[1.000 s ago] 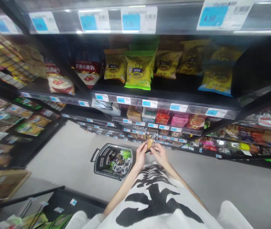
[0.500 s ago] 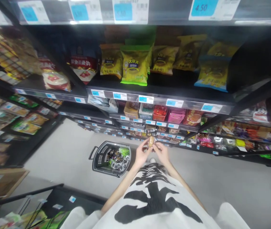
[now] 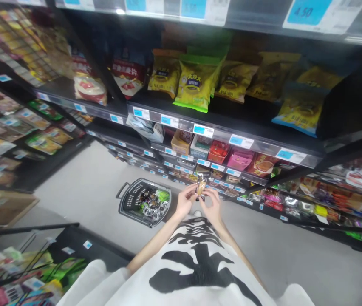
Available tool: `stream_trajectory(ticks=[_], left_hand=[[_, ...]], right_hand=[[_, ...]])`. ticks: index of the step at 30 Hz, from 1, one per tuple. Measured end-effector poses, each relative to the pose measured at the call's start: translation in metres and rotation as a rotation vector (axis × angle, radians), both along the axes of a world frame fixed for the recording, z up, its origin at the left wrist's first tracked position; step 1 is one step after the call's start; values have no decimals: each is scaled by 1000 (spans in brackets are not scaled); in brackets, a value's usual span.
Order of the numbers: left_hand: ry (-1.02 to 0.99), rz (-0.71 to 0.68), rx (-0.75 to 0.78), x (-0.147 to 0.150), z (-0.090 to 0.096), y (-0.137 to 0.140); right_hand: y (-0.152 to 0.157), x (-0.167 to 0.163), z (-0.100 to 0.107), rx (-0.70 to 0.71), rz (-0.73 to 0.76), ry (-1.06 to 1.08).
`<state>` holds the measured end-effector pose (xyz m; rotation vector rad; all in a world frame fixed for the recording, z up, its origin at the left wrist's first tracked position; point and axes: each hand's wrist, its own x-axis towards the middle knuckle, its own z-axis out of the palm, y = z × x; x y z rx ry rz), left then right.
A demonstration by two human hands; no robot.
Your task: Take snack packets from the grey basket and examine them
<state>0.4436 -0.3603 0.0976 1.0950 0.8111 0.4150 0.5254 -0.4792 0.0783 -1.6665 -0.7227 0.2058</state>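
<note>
Pinching a small wrapped snack (image 3: 201, 187) between left hand (image 3: 185, 200) and right hand (image 3: 212, 204), fingers of both closed on it, held out before the torso above the floor (image 3: 98, 187). Down-left, a basket (image 3: 126, 204) (packets inside). Beyond, shelves (image 3: 219, 140) of snack bags.

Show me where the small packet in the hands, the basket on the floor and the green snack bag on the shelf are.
packet (image 3: 201, 186), head view, on its tan middle.
basket (image 3: 124, 203), head view, on its left wall.
green snack bag (image 3: 194, 85), head view, on its front face.
</note>
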Motion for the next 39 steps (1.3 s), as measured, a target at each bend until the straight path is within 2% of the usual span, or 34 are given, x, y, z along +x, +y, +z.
stream_trajectory(ticks=[8,10,14,19,26,35,39], left_hand=[[-144,56,-633,4,8,-9],[-168,60,-736,3,12,-10],[-211,110,-860,0,17,-10],[-242,155,-929,0,18,-10],[-243,175,-944,1,19,-10],[-252,128,-850,-4,12,-11],[-260,95,-763,-7,4,-12]], right_hand=[[5,-6,-10,81,180,-401],[5,-5,-15,96,215,-459],[7,-2,-22,109,259,-433],[9,-1,-22,118,263,-404],[7,-2,-23,103,271,-361],[7,-4,-21,128,275,-306],[7,-6,-19,128,204,-255]])
